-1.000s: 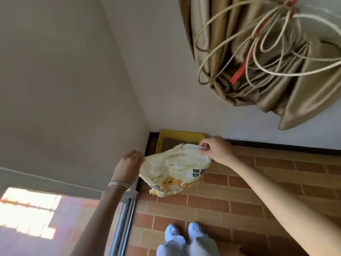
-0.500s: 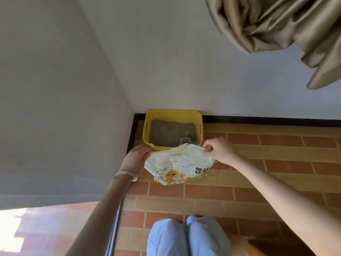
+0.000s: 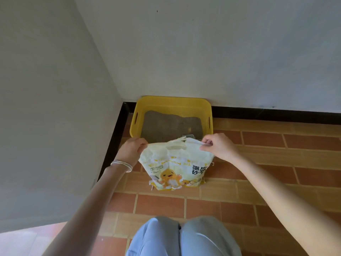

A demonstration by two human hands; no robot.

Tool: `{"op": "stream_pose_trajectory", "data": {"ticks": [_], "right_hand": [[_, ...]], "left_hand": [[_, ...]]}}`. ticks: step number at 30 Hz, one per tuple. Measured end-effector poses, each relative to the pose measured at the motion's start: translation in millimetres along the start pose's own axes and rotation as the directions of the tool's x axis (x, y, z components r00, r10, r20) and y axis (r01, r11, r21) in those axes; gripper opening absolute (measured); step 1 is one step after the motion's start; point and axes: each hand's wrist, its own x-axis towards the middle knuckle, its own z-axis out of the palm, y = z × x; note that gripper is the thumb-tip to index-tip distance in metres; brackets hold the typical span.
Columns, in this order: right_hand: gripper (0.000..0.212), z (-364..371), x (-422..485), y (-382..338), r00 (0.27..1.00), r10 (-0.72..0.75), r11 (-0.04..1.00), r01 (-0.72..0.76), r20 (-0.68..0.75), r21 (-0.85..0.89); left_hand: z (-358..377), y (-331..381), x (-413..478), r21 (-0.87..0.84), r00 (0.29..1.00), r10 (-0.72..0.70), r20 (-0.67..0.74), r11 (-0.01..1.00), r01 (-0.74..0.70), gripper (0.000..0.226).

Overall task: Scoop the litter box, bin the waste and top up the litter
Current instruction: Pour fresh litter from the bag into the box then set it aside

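**Head view.** Bag (image 3: 175,167) at mid-frame, upright, just in front of the box (image 3: 171,101) and overlapping its near rim. Not discernible whether resting on the floor (image 3: 276,163) or lifted clear of it. Soft and crumpled, pale cream with yellow along the bottom. Printed with a yellow cartoon figure at lower centre, "BENTONITE CAT LITTER" in small dark letters at left and large black Chinese characters at right. Cut-out handle slot near the top edge; frayed threads at the lower corners. Top edge stretched between both hands.

Left hand (image 3: 132,150) pinching the top left corner, fingers curled round the edge. Right hand (image 3: 219,146) pinching the top right corner between thumb and fingertips, other fingers curled. Thin silver bangles (image 3: 121,165) on the left wrist.

Box yellow, rectangular, with rounded corners and a slot handle in each side wall. Set in the room corner, back against the wall (image 3: 203,52), beside black skirting (image 3: 276,114). Litter (image 3: 169,124) inside grey-brown and fine, surface uneven. Small grey item at the near edge of the litter, mostly hidden by the bag, not identifiable.

Floor of red-brown, brick-pattern tiles. Knees (image 3: 182,237) in pale blue cloth at bottom centre, close together.
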Motion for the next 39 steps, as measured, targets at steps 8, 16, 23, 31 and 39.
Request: {"op": "stream_pose_trajectory", "data": {"ticks": [8,16,23,31,39], "right_hand": [[0.084,44,40,32,0.919,-0.064,0.950,0.176,-0.390,0.258],[0.109,105,35,71,0.776,0.044,0.796,0.354,-0.629,0.492],[0.097,205,13,120,0.882,-0.022,0.882,0.238,-0.470,0.407],[0.096,260,-2,161,0.960,0.005,0.913,0.110,-0.281,0.394],[0.111,289,12,191,0.990,0.001,0.941,0.048,-0.143,0.335]], "left_hand": [[53,-30,29,-0.262,0.899,-0.170,-0.403,0.963,0.065,0.065],[136,-56,-5,-0.313,0.888,-0.206,-0.411,0.947,0.075,0.090],[216,-79,-45,-0.260,0.932,-0.127,-0.339,0.965,0.037,0.081],[285,-109,-77,-0.178,0.970,-0.135,-0.201,0.979,0.100,0.093],[315,-127,-77,-0.117,0.978,-0.108,-0.177,0.989,0.088,0.122]]}}
